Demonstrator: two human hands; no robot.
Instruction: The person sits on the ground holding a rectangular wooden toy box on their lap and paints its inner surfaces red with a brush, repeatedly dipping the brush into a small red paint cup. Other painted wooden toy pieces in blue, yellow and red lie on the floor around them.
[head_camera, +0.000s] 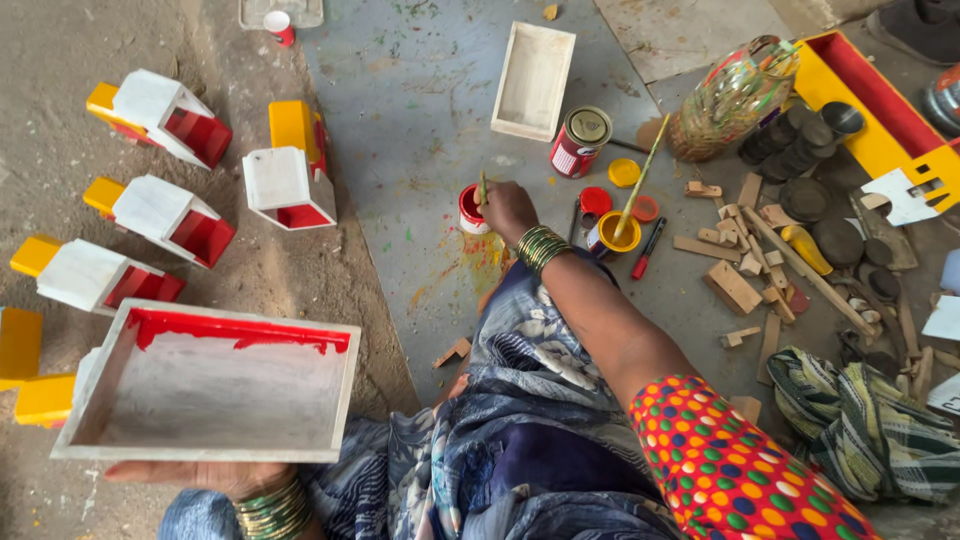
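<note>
Right hand (507, 207): fingers pinched on a brush (483, 187) dipped in the small red paint cup (472, 210), arm stretched forward | Left hand (205, 474): fingers spread flat beneath the white tray (210, 385), its far inner wall red, held low left.

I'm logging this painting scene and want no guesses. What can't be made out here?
Head view only:
- Left hand: mostly hidden under the white tray.
- Brush tip: hidden inside the small red paint pot, right hand covers the handle.
- Tin can contents: lid on.
</note>
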